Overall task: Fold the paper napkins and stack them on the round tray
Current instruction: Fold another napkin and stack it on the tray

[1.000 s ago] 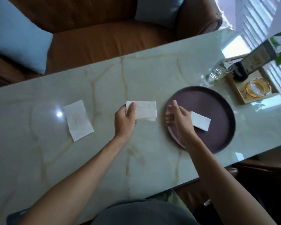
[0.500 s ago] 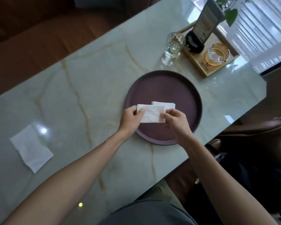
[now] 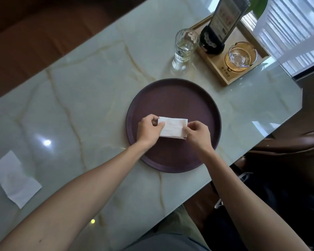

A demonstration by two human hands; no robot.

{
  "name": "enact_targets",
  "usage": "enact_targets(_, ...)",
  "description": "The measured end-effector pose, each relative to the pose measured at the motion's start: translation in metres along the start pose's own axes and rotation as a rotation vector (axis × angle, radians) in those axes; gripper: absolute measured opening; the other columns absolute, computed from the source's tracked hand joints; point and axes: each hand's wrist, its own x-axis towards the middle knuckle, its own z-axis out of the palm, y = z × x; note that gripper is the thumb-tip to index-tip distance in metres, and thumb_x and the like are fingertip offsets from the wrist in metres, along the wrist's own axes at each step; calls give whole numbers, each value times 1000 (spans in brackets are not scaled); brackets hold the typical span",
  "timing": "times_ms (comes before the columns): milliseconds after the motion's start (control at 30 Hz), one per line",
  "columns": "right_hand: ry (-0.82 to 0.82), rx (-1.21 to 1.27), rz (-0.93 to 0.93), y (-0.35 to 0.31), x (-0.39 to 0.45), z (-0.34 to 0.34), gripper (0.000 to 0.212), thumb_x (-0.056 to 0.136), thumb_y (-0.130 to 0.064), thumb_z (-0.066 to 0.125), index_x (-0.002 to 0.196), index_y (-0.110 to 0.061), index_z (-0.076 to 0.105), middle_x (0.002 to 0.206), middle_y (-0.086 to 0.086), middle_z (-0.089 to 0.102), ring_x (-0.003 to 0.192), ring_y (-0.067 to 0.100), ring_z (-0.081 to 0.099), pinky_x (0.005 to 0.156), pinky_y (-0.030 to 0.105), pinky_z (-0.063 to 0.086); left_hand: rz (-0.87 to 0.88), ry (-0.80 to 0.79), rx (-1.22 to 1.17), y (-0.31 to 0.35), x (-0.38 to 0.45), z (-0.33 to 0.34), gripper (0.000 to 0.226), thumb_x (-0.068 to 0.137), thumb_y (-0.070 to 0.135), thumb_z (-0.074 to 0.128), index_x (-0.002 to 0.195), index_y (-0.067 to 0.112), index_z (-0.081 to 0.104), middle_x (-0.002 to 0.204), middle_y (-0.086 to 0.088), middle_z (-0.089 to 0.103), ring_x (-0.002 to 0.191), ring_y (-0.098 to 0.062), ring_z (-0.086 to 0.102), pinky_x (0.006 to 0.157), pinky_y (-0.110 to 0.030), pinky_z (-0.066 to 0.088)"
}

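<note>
A round dark purple tray (image 3: pixel 174 98) lies on the marble table. Over its middle I hold a folded white napkin (image 3: pixel 172 127) flat, my left hand (image 3: pixel 149 130) pinching its left end and my right hand (image 3: pixel 198 132) pinching its right end. Whether another napkin lies beneath it I cannot tell; it is hidden. A second white napkin (image 3: pixel 14 179), unfolded further, lies flat on the table far to the left.
A drinking glass (image 3: pixel 184 48) stands just beyond the tray. To its right a wooden tray (image 3: pixel 216 69) holds a dark menu stand (image 3: pixel 219 26) and an amber glass ashtray (image 3: pixel 240 56). The table edge runs close on the right, with a brown seat beyond.
Both hands carried the folded napkin from the table left of the tray to over the tray's middle, covering the napkin that lay there. My view swung right.
</note>
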Motion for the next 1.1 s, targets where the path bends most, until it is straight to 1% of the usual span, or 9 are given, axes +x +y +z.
enact_targets(100, 4, -33, 26, 1, 5, -2, 7, 86, -23, 64, 82, -19, 68, 84, -3, 73, 79, 17, 69, 75, 40, 58, -4, -38, 62, -1, 3, 5, 14, 85, 25, 75, 94, 15, 71, 72, 12, 61, 76, -16, 62, 69, -24, 44)
enact_targets(200, 9, -116, 29, 4, 8, 0, 9, 89, -25, 61, 83, -21, 68, 85, -6, 71, 79, 15, 68, 70, 35, 54, 20, -41, 91, -5, 4, 7, 11, 86, 23, 74, 91, 14, 69, 76, 4, 66, 79, -20, 65, 73, -30, 49)
enact_targets(367, 26, -245, 21, 6, 8, 5, 13, 92, -30, 58, 88, -20, 66, 84, -11, 68, 77, 6, 63, 59, 26, 43, 15, -37, 71, -13, 7, 9, 14, 88, 26, 73, 86, 14, 66, 74, 5, 65, 75, -19, 65, 71, -30, 49)
enact_targets(567, 86, -366, 35, -5, 1, 0, 16, 89, -38, 57, 89, -22, 61, 87, -9, 66, 79, 16, 62, 66, 32, 42, -30, -45, 79, -13, 6, -4, 14, 89, 33, 70, 86, 21, 65, 72, 11, 65, 76, -16, 65, 67, -27, 42)
enact_targets(700, 141, -361, -132, -39, -11, 2, 18, 93, -35, 56, 92, -18, 63, 88, -7, 67, 81, 18, 61, 70, 32, 41, -49, -44, 98, -21, 4, -43, 6, 88, 26, 71, 88, 24, 66, 81, 7, 68, 87, -19, 69, 75, -26, 48)
enact_targets(833, -39, -371, -317, -98, -35, 39, 16, 93, -35, 60, 95, -21, 67, 92, -7, 68, 86, 15, 58, 74, 32, 40, -122, 18, 65, -42, -6, -107, 4, 85, 28, 71, 87, 25, 69, 85, 4, 72, 91, -21, 72, 84, -32, 55)
enact_targets(967, -278, -420, -455, -149, -73, 101, 26, 87, -32, 63, 87, -6, 68, 83, 9, 72, 83, 29, 66, 76, 44, 53, -195, 152, 9, -83, -30, -181, 5, 84, 30, 71, 83, 25, 69, 82, 5, 71, 91, -23, 72, 84, -34, 56)
enact_targets(1033, -377, -467, -520, -168, -95, 138, 34, 87, -30, 61, 88, 4, 65, 74, 16, 64, 71, 33, 58, 68, 42, 50, -229, 220, -30, -109, -45, -217, 6, 84, 29, 72, 81, 27, 68, 78, 7, 68, 90, -23, 71, 83, -33, 56)
enact_targets(1100, -451, -522, -554, -179, -117, 176, 38, 86, -30, 60, 89, 8, 61, 67, 7, 49, 63, 21, 44, 61, 36, 38, -263, 285, -70, -136, -60, -251, 5, 84, 28, 72, 81, 25, 69, 76, 7, 68, 88, -22, 71, 78, -30, 53)
